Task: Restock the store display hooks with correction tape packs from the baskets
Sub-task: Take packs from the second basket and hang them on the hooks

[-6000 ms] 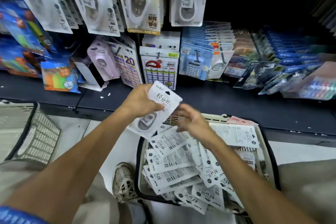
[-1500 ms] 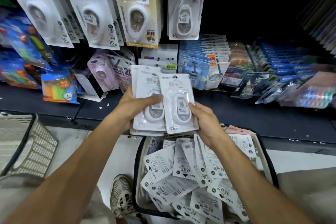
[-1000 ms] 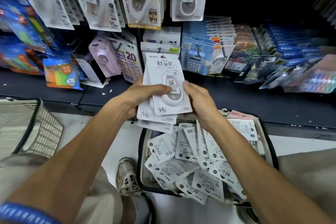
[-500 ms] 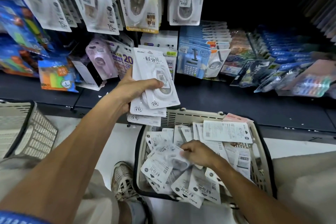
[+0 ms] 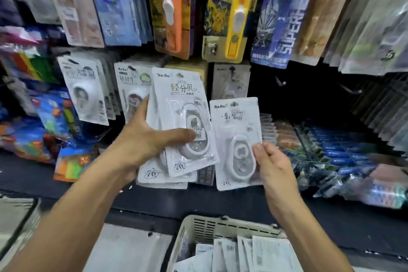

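Restocking looks to be in its middle stretch, judging by how things lie. The left hand [image 5: 141, 139] grips a fanned stack of correction tape packs [image 5: 176, 130], thumb pressed across the top pack's blister and fingers curled behind, while the right hand [image 5: 272, 162] pinches a single pack [image 5: 237, 137] by its lower right edge and holds it upright just beside the stack, front facing out. None of these packs is on a hook yet. Behind the single pack, a matching white pack [image 5: 230, 83] already hangs from the display, and to its right two bare hooks [image 5: 280, 81] stick out of the dark panel, so there appears to be space to fill. Below, the basket [image 5: 220, 227] holds many more packs lying face down, which suggests a good deal of the work is left. The display is a dark back wall crowded with hanging goods: other tape packs at the left, orange and yellow utility knives [image 5: 236, 17] above, and rows of blue packets on the dark shelf [image 5: 331, 216] at the right. Pale floor shows at the lower left; the edges of the view are blurred.
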A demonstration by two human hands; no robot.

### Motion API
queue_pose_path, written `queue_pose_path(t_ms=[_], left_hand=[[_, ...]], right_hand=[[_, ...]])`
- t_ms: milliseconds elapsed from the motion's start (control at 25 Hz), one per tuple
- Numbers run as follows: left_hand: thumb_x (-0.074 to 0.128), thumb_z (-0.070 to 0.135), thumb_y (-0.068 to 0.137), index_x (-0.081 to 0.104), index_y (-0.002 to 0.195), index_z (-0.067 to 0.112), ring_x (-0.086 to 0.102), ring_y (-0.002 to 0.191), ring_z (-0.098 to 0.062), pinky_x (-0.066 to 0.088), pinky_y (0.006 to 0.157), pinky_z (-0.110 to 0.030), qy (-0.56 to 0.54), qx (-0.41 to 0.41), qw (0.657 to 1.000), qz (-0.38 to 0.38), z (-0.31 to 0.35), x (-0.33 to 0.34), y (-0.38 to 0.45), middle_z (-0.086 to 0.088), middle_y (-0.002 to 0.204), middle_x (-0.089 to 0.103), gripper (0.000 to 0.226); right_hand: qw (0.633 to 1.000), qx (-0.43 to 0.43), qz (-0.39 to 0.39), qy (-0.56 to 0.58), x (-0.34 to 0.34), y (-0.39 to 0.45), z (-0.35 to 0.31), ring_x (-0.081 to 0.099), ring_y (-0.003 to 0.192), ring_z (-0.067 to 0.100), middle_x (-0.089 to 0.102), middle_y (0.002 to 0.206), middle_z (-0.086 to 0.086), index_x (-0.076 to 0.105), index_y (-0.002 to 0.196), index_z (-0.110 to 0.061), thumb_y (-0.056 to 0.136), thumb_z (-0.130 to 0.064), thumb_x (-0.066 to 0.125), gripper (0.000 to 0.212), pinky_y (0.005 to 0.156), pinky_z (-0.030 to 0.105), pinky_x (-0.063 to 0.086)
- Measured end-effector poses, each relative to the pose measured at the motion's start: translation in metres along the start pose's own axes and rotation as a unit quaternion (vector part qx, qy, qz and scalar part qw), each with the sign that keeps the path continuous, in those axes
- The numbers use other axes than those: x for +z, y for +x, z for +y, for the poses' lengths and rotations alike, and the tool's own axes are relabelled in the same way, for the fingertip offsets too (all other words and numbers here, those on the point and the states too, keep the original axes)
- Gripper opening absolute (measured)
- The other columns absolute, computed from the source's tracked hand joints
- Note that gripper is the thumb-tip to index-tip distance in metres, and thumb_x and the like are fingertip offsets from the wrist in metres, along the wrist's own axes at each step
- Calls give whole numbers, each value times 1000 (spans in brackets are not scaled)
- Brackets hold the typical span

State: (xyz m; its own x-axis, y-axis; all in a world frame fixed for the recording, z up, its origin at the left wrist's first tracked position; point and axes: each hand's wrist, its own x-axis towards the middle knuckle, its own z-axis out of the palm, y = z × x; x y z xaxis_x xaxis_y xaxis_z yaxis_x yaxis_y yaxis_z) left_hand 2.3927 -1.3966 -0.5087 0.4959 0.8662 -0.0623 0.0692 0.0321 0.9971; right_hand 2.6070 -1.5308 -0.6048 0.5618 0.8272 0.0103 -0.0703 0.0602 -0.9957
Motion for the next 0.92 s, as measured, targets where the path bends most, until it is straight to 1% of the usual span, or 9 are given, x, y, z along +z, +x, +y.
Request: queue_pose_path(t_ms=[120, 320, 440, 520, 600, 640, 760, 840, 920], left_hand=[[93, 33, 35, 58, 128, 31, 78, 96, -24, 59, 88, -46, -45, 38, 998, 21, 27, -12, 14, 1, 108, 79, 100], [94, 32, 35, 59, 125, 32, 79, 91, -22, 64, 73, -37, -86, 60, 994, -5, 39, 8, 29, 2, 105, 80, 97], [95, 29, 39, 60, 125, 27, 78, 96, -25, 63, 80, -44, -109, 67, 992, -22, 43, 17, 39, -1, 107, 80, 93], [95, 28, 41, 61, 124, 27, 78, 97, -26, 62, 84, -46, -120, 63, 990, -20, 41, 19, 43, -2, 108, 80, 90], [95, 24, 45, 61, 124, 29, 78, 97, -25, 63, 81, -44, -123, 62, 990, -15, 37, 17, 46, -1, 108, 80, 87], [95, 22, 48, 60, 125, 29, 78, 97, -24, 64, 79, -42, -120, 61, 991, -16, 37, 16, 47, 0, 108, 80, 85], [98, 26, 50, 60, 132, 27, 75, 107, -27, 61, 88, -45, -106, 45, 988, -100, 38, 14, 49, -4, 117, 78, 90], [103, 31, 45, 70, 123, 27, 74, 108, -31, 62, 85, -43, -125, 17, 977, -171, 38, 16, 48, -10, 119, 76, 85], [104, 27, 39, 73, 116, 25, 77, 98, -33, 63, 72, -38, -132, -1, 976, -172, 38, 13, 46, -14, 112, 78, 83]], right_hand=[[992, -86, 43, -76, 25, 45, -56, 64, 72, 21, 71, 89, 19, 65, 89, -15, 105, -30, 51, 27, 62, 36, 50], [959, -126, 139, -213, 23, 67, -85, 47, 53, 9, 54, 62, -4, 58, 79, -13, 102, -36, 50, 33, 52, 36, 39], [955, -93, 185, -214, 32, 90, -104, 56, 62, 18, 55, 69, -4, 54, 87, -16, 103, -35, 51, 25, 59, 43, 49], [981, 0, 125, -147, 37, 95, -116, 69, 87, 29, 63, 98, 3, 51, 118, -18, 103, -31, 54, 20, 77, 50, 59], [987, 4, 50, -151, 38, 84, -119, 65, 112, 19, 59, 132, 1, 47, 135, -27, 100, -39, 59, 39, 90, 38, 56], [992, -18, 9, -127, 43, 75, -117, 64, 113, 12, 60, 137, -3, 53, 132, -30, 96, -47, 62, 41, 90, 31, 54], [988, -41, -148, 13, 52, 43, -113, 72, 106, 17, 73, 120, 1, 69, 119, -28, 79, -49, 80, 46, 81, 27, 58], [990, -43, -119, 62, 51, 43, -117, 75, 92, 23, 76, 110, 8, 71, 111, -19, 74, -34, 86, 42, 67, 24, 58], [994, 1, -42, 103, 44, 46, -125, 70, 64, 23, 77, 93, 9, 69, 106, -12, 72, -33, 84, 43, 47, 28, 52]])
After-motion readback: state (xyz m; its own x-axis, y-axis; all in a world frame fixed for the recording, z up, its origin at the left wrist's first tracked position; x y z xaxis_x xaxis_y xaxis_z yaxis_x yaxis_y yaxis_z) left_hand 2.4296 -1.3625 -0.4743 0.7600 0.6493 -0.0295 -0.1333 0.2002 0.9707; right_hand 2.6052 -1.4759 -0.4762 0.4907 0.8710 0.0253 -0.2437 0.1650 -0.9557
